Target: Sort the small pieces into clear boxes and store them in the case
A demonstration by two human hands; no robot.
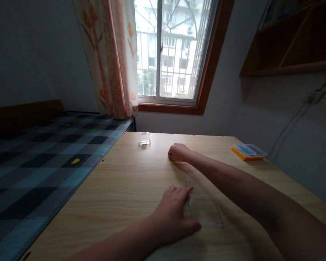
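My right hand (177,152) reaches out over the table, its fingers closed in a pinch at the left end of a short row of tiny yellow and orange pieces (178,164). Whatever lies between those fingertips is hidden. Nearer to me, my left hand (174,214) is at the left side of a clear, shallow plastic box (206,212), thumb and fingers spread apart. Its fingertips touch or nearly touch the box's edge. The box lies flat on the table, and its contents cannot be made out.
A small clear container (144,139) stands near the far edge of the wooden table (119,181). At the far right edge lies an orange case with a clear lid (248,151). A bed with a checked cover (51,163) borders the table on the left; a window (176,54) is beyond.
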